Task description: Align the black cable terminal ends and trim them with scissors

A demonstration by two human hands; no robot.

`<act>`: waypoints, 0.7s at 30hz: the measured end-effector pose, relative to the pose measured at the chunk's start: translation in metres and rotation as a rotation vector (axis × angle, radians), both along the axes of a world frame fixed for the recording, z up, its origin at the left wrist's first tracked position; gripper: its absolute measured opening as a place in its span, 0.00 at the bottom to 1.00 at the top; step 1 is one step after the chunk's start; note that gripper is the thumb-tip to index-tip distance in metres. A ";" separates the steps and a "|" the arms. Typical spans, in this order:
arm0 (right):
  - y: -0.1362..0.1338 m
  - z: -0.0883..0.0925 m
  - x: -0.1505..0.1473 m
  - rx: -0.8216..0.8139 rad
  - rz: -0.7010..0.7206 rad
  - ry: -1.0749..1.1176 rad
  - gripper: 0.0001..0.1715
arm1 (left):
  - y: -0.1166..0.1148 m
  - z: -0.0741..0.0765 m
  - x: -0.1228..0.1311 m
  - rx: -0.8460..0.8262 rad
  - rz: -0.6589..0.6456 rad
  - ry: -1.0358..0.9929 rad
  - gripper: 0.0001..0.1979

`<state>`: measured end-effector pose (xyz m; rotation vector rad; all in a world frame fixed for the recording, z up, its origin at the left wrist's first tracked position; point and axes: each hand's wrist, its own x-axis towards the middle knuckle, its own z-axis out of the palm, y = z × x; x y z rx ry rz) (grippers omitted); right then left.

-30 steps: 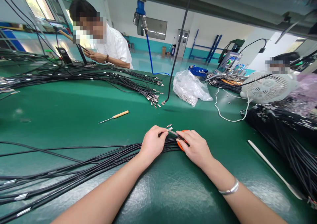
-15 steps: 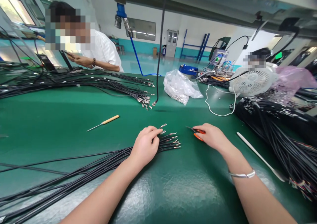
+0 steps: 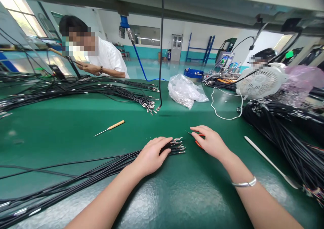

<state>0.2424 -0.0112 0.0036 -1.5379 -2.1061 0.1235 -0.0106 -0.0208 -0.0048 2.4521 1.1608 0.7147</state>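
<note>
My left hand point(image 3: 153, 156) is curved over a bundle of black cables point(image 3: 111, 166), fingers and thumb on either side near the ends. Metal terminals point(image 3: 181, 148) stick out past its fingertips; the palm hides part of the bundle. To the right, my right hand point(image 3: 211, 143) has a small pair of orange-handled pliers point(image 3: 199, 144) in its grasp. Its thumb and index finger reach forward, while the dark pliers' tip points left toward the terminals. The other fingers are mostly hidden.
A wooden-handled awl point(image 3: 113, 125) lies on the green table point(image 3: 63, 121). Behind are more cables point(image 3: 121, 94), a hanging black cable point(image 3: 161, 53) and a clear bag point(image 3: 186, 90). Right are a white fan point(image 3: 260, 82), a white strip point(image 3: 269, 161) and a cable heap point(image 3: 286, 131). A co-worker point(image 3: 108, 58) is opposite.
My left hand has slid toward the cable ends, and the raised terminals now lie lower with the others. My right hand has moved slightly left with the pliers, its thumb and index finger extended.
</note>
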 end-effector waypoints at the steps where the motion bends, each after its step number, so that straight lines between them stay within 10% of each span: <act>1: -0.004 0.000 -0.010 0.024 0.061 0.030 0.18 | -0.002 0.002 -0.001 -0.007 0.018 0.005 0.19; 6: -0.022 -0.021 -0.048 0.013 0.356 -0.132 0.34 | -0.017 0.009 -0.005 0.001 0.062 0.153 0.24; 10: -0.014 -0.049 -0.051 0.048 0.551 -0.169 0.22 | -0.017 0.006 -0.009 -0.037 0.055 0.297 0.18; 21: -0.005 -0.088 -0.032 0.145 0.548 -0.071 0.21 | -0.022 0.010 -0.011 -0.116 -0.031 0.355 0.16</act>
